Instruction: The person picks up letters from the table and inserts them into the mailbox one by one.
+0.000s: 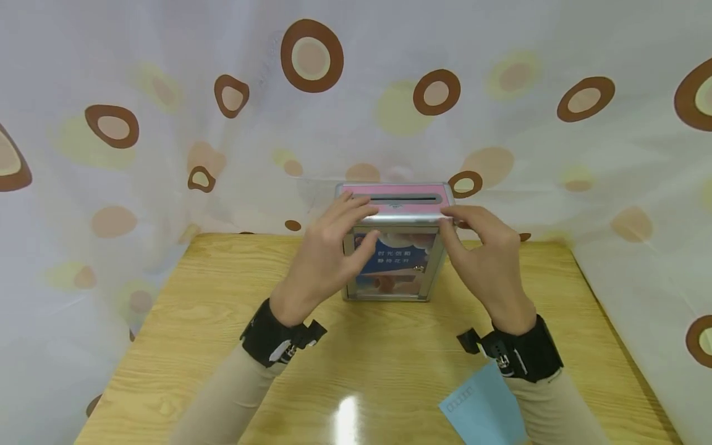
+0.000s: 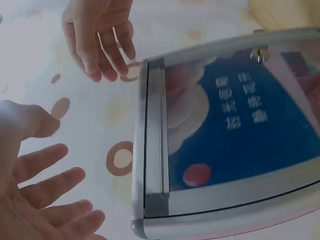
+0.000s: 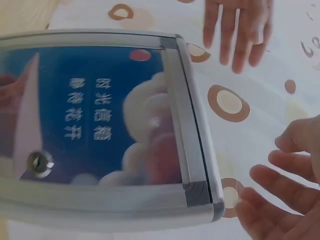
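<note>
A metal-framed letter box [image 1: 392, 278] stands upright at the back of the table, with a pink top, a long slot [image 1: 414, 199] and a blue picture panel behind its front. My left hand [image 1: 328, 247] is raised at the box's left side, fingers spread and overlapping the top in the head view. On the other side, my right hand [image 1: 486, 259] has its loosely bent fingertips right at the top right corner. Both wrist views show relaxed fingers with nothing between them, beside the box's top end. A small keyed lock [image 3: 39, 162] sits on the front panel.
A light blue envelope-like paper [image 1: 481, 405] lies on the wooden table [image 1: 233, 296] near the front, partly under the right forearm. Behind the box and along both sides hangs a white curtain [image 1: 356, 136] with brown ring patterns.
</note>
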Available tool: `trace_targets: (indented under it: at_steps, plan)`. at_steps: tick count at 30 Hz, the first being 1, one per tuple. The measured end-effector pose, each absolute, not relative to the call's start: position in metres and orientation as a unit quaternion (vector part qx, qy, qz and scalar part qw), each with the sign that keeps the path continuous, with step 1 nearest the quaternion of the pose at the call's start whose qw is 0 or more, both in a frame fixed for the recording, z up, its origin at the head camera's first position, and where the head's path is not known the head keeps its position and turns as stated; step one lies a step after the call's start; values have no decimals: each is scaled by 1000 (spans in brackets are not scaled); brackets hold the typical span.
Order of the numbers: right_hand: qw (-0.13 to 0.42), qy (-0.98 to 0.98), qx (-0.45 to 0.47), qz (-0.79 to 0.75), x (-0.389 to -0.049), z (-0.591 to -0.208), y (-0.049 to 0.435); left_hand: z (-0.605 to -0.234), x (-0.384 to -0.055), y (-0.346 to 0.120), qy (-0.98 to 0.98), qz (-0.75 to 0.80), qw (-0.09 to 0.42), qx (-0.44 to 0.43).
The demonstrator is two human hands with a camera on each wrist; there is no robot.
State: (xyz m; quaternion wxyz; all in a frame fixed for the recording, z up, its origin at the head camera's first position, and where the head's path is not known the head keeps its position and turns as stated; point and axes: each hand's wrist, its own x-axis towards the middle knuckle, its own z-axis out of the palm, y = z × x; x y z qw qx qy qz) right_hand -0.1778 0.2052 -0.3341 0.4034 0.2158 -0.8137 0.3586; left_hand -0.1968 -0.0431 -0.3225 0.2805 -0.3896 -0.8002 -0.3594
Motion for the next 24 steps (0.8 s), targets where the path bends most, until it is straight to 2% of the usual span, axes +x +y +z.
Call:
trace_targets:
  at_steps: [5,12,15,18,24]
  plan:
    - [395,-835,219,315,-150,-352,205,-339,-170,-43,-796,-325,333,-387]
    - [365,-854,237,286,-120,-384,196,-378,-138,-50,-852,-244,319,-335]
    - [347,-871,222,268,-106,-403,194,-402,-125,-50,-873,-222,298,-315]
    - [320,-893,193,251,-95,-420,195,-425,-112,-50,-900,-207,256,-287]
    - [221,-935,128,247,-71,-456,189,-462,-88,-51,-944,-169,150,-241]
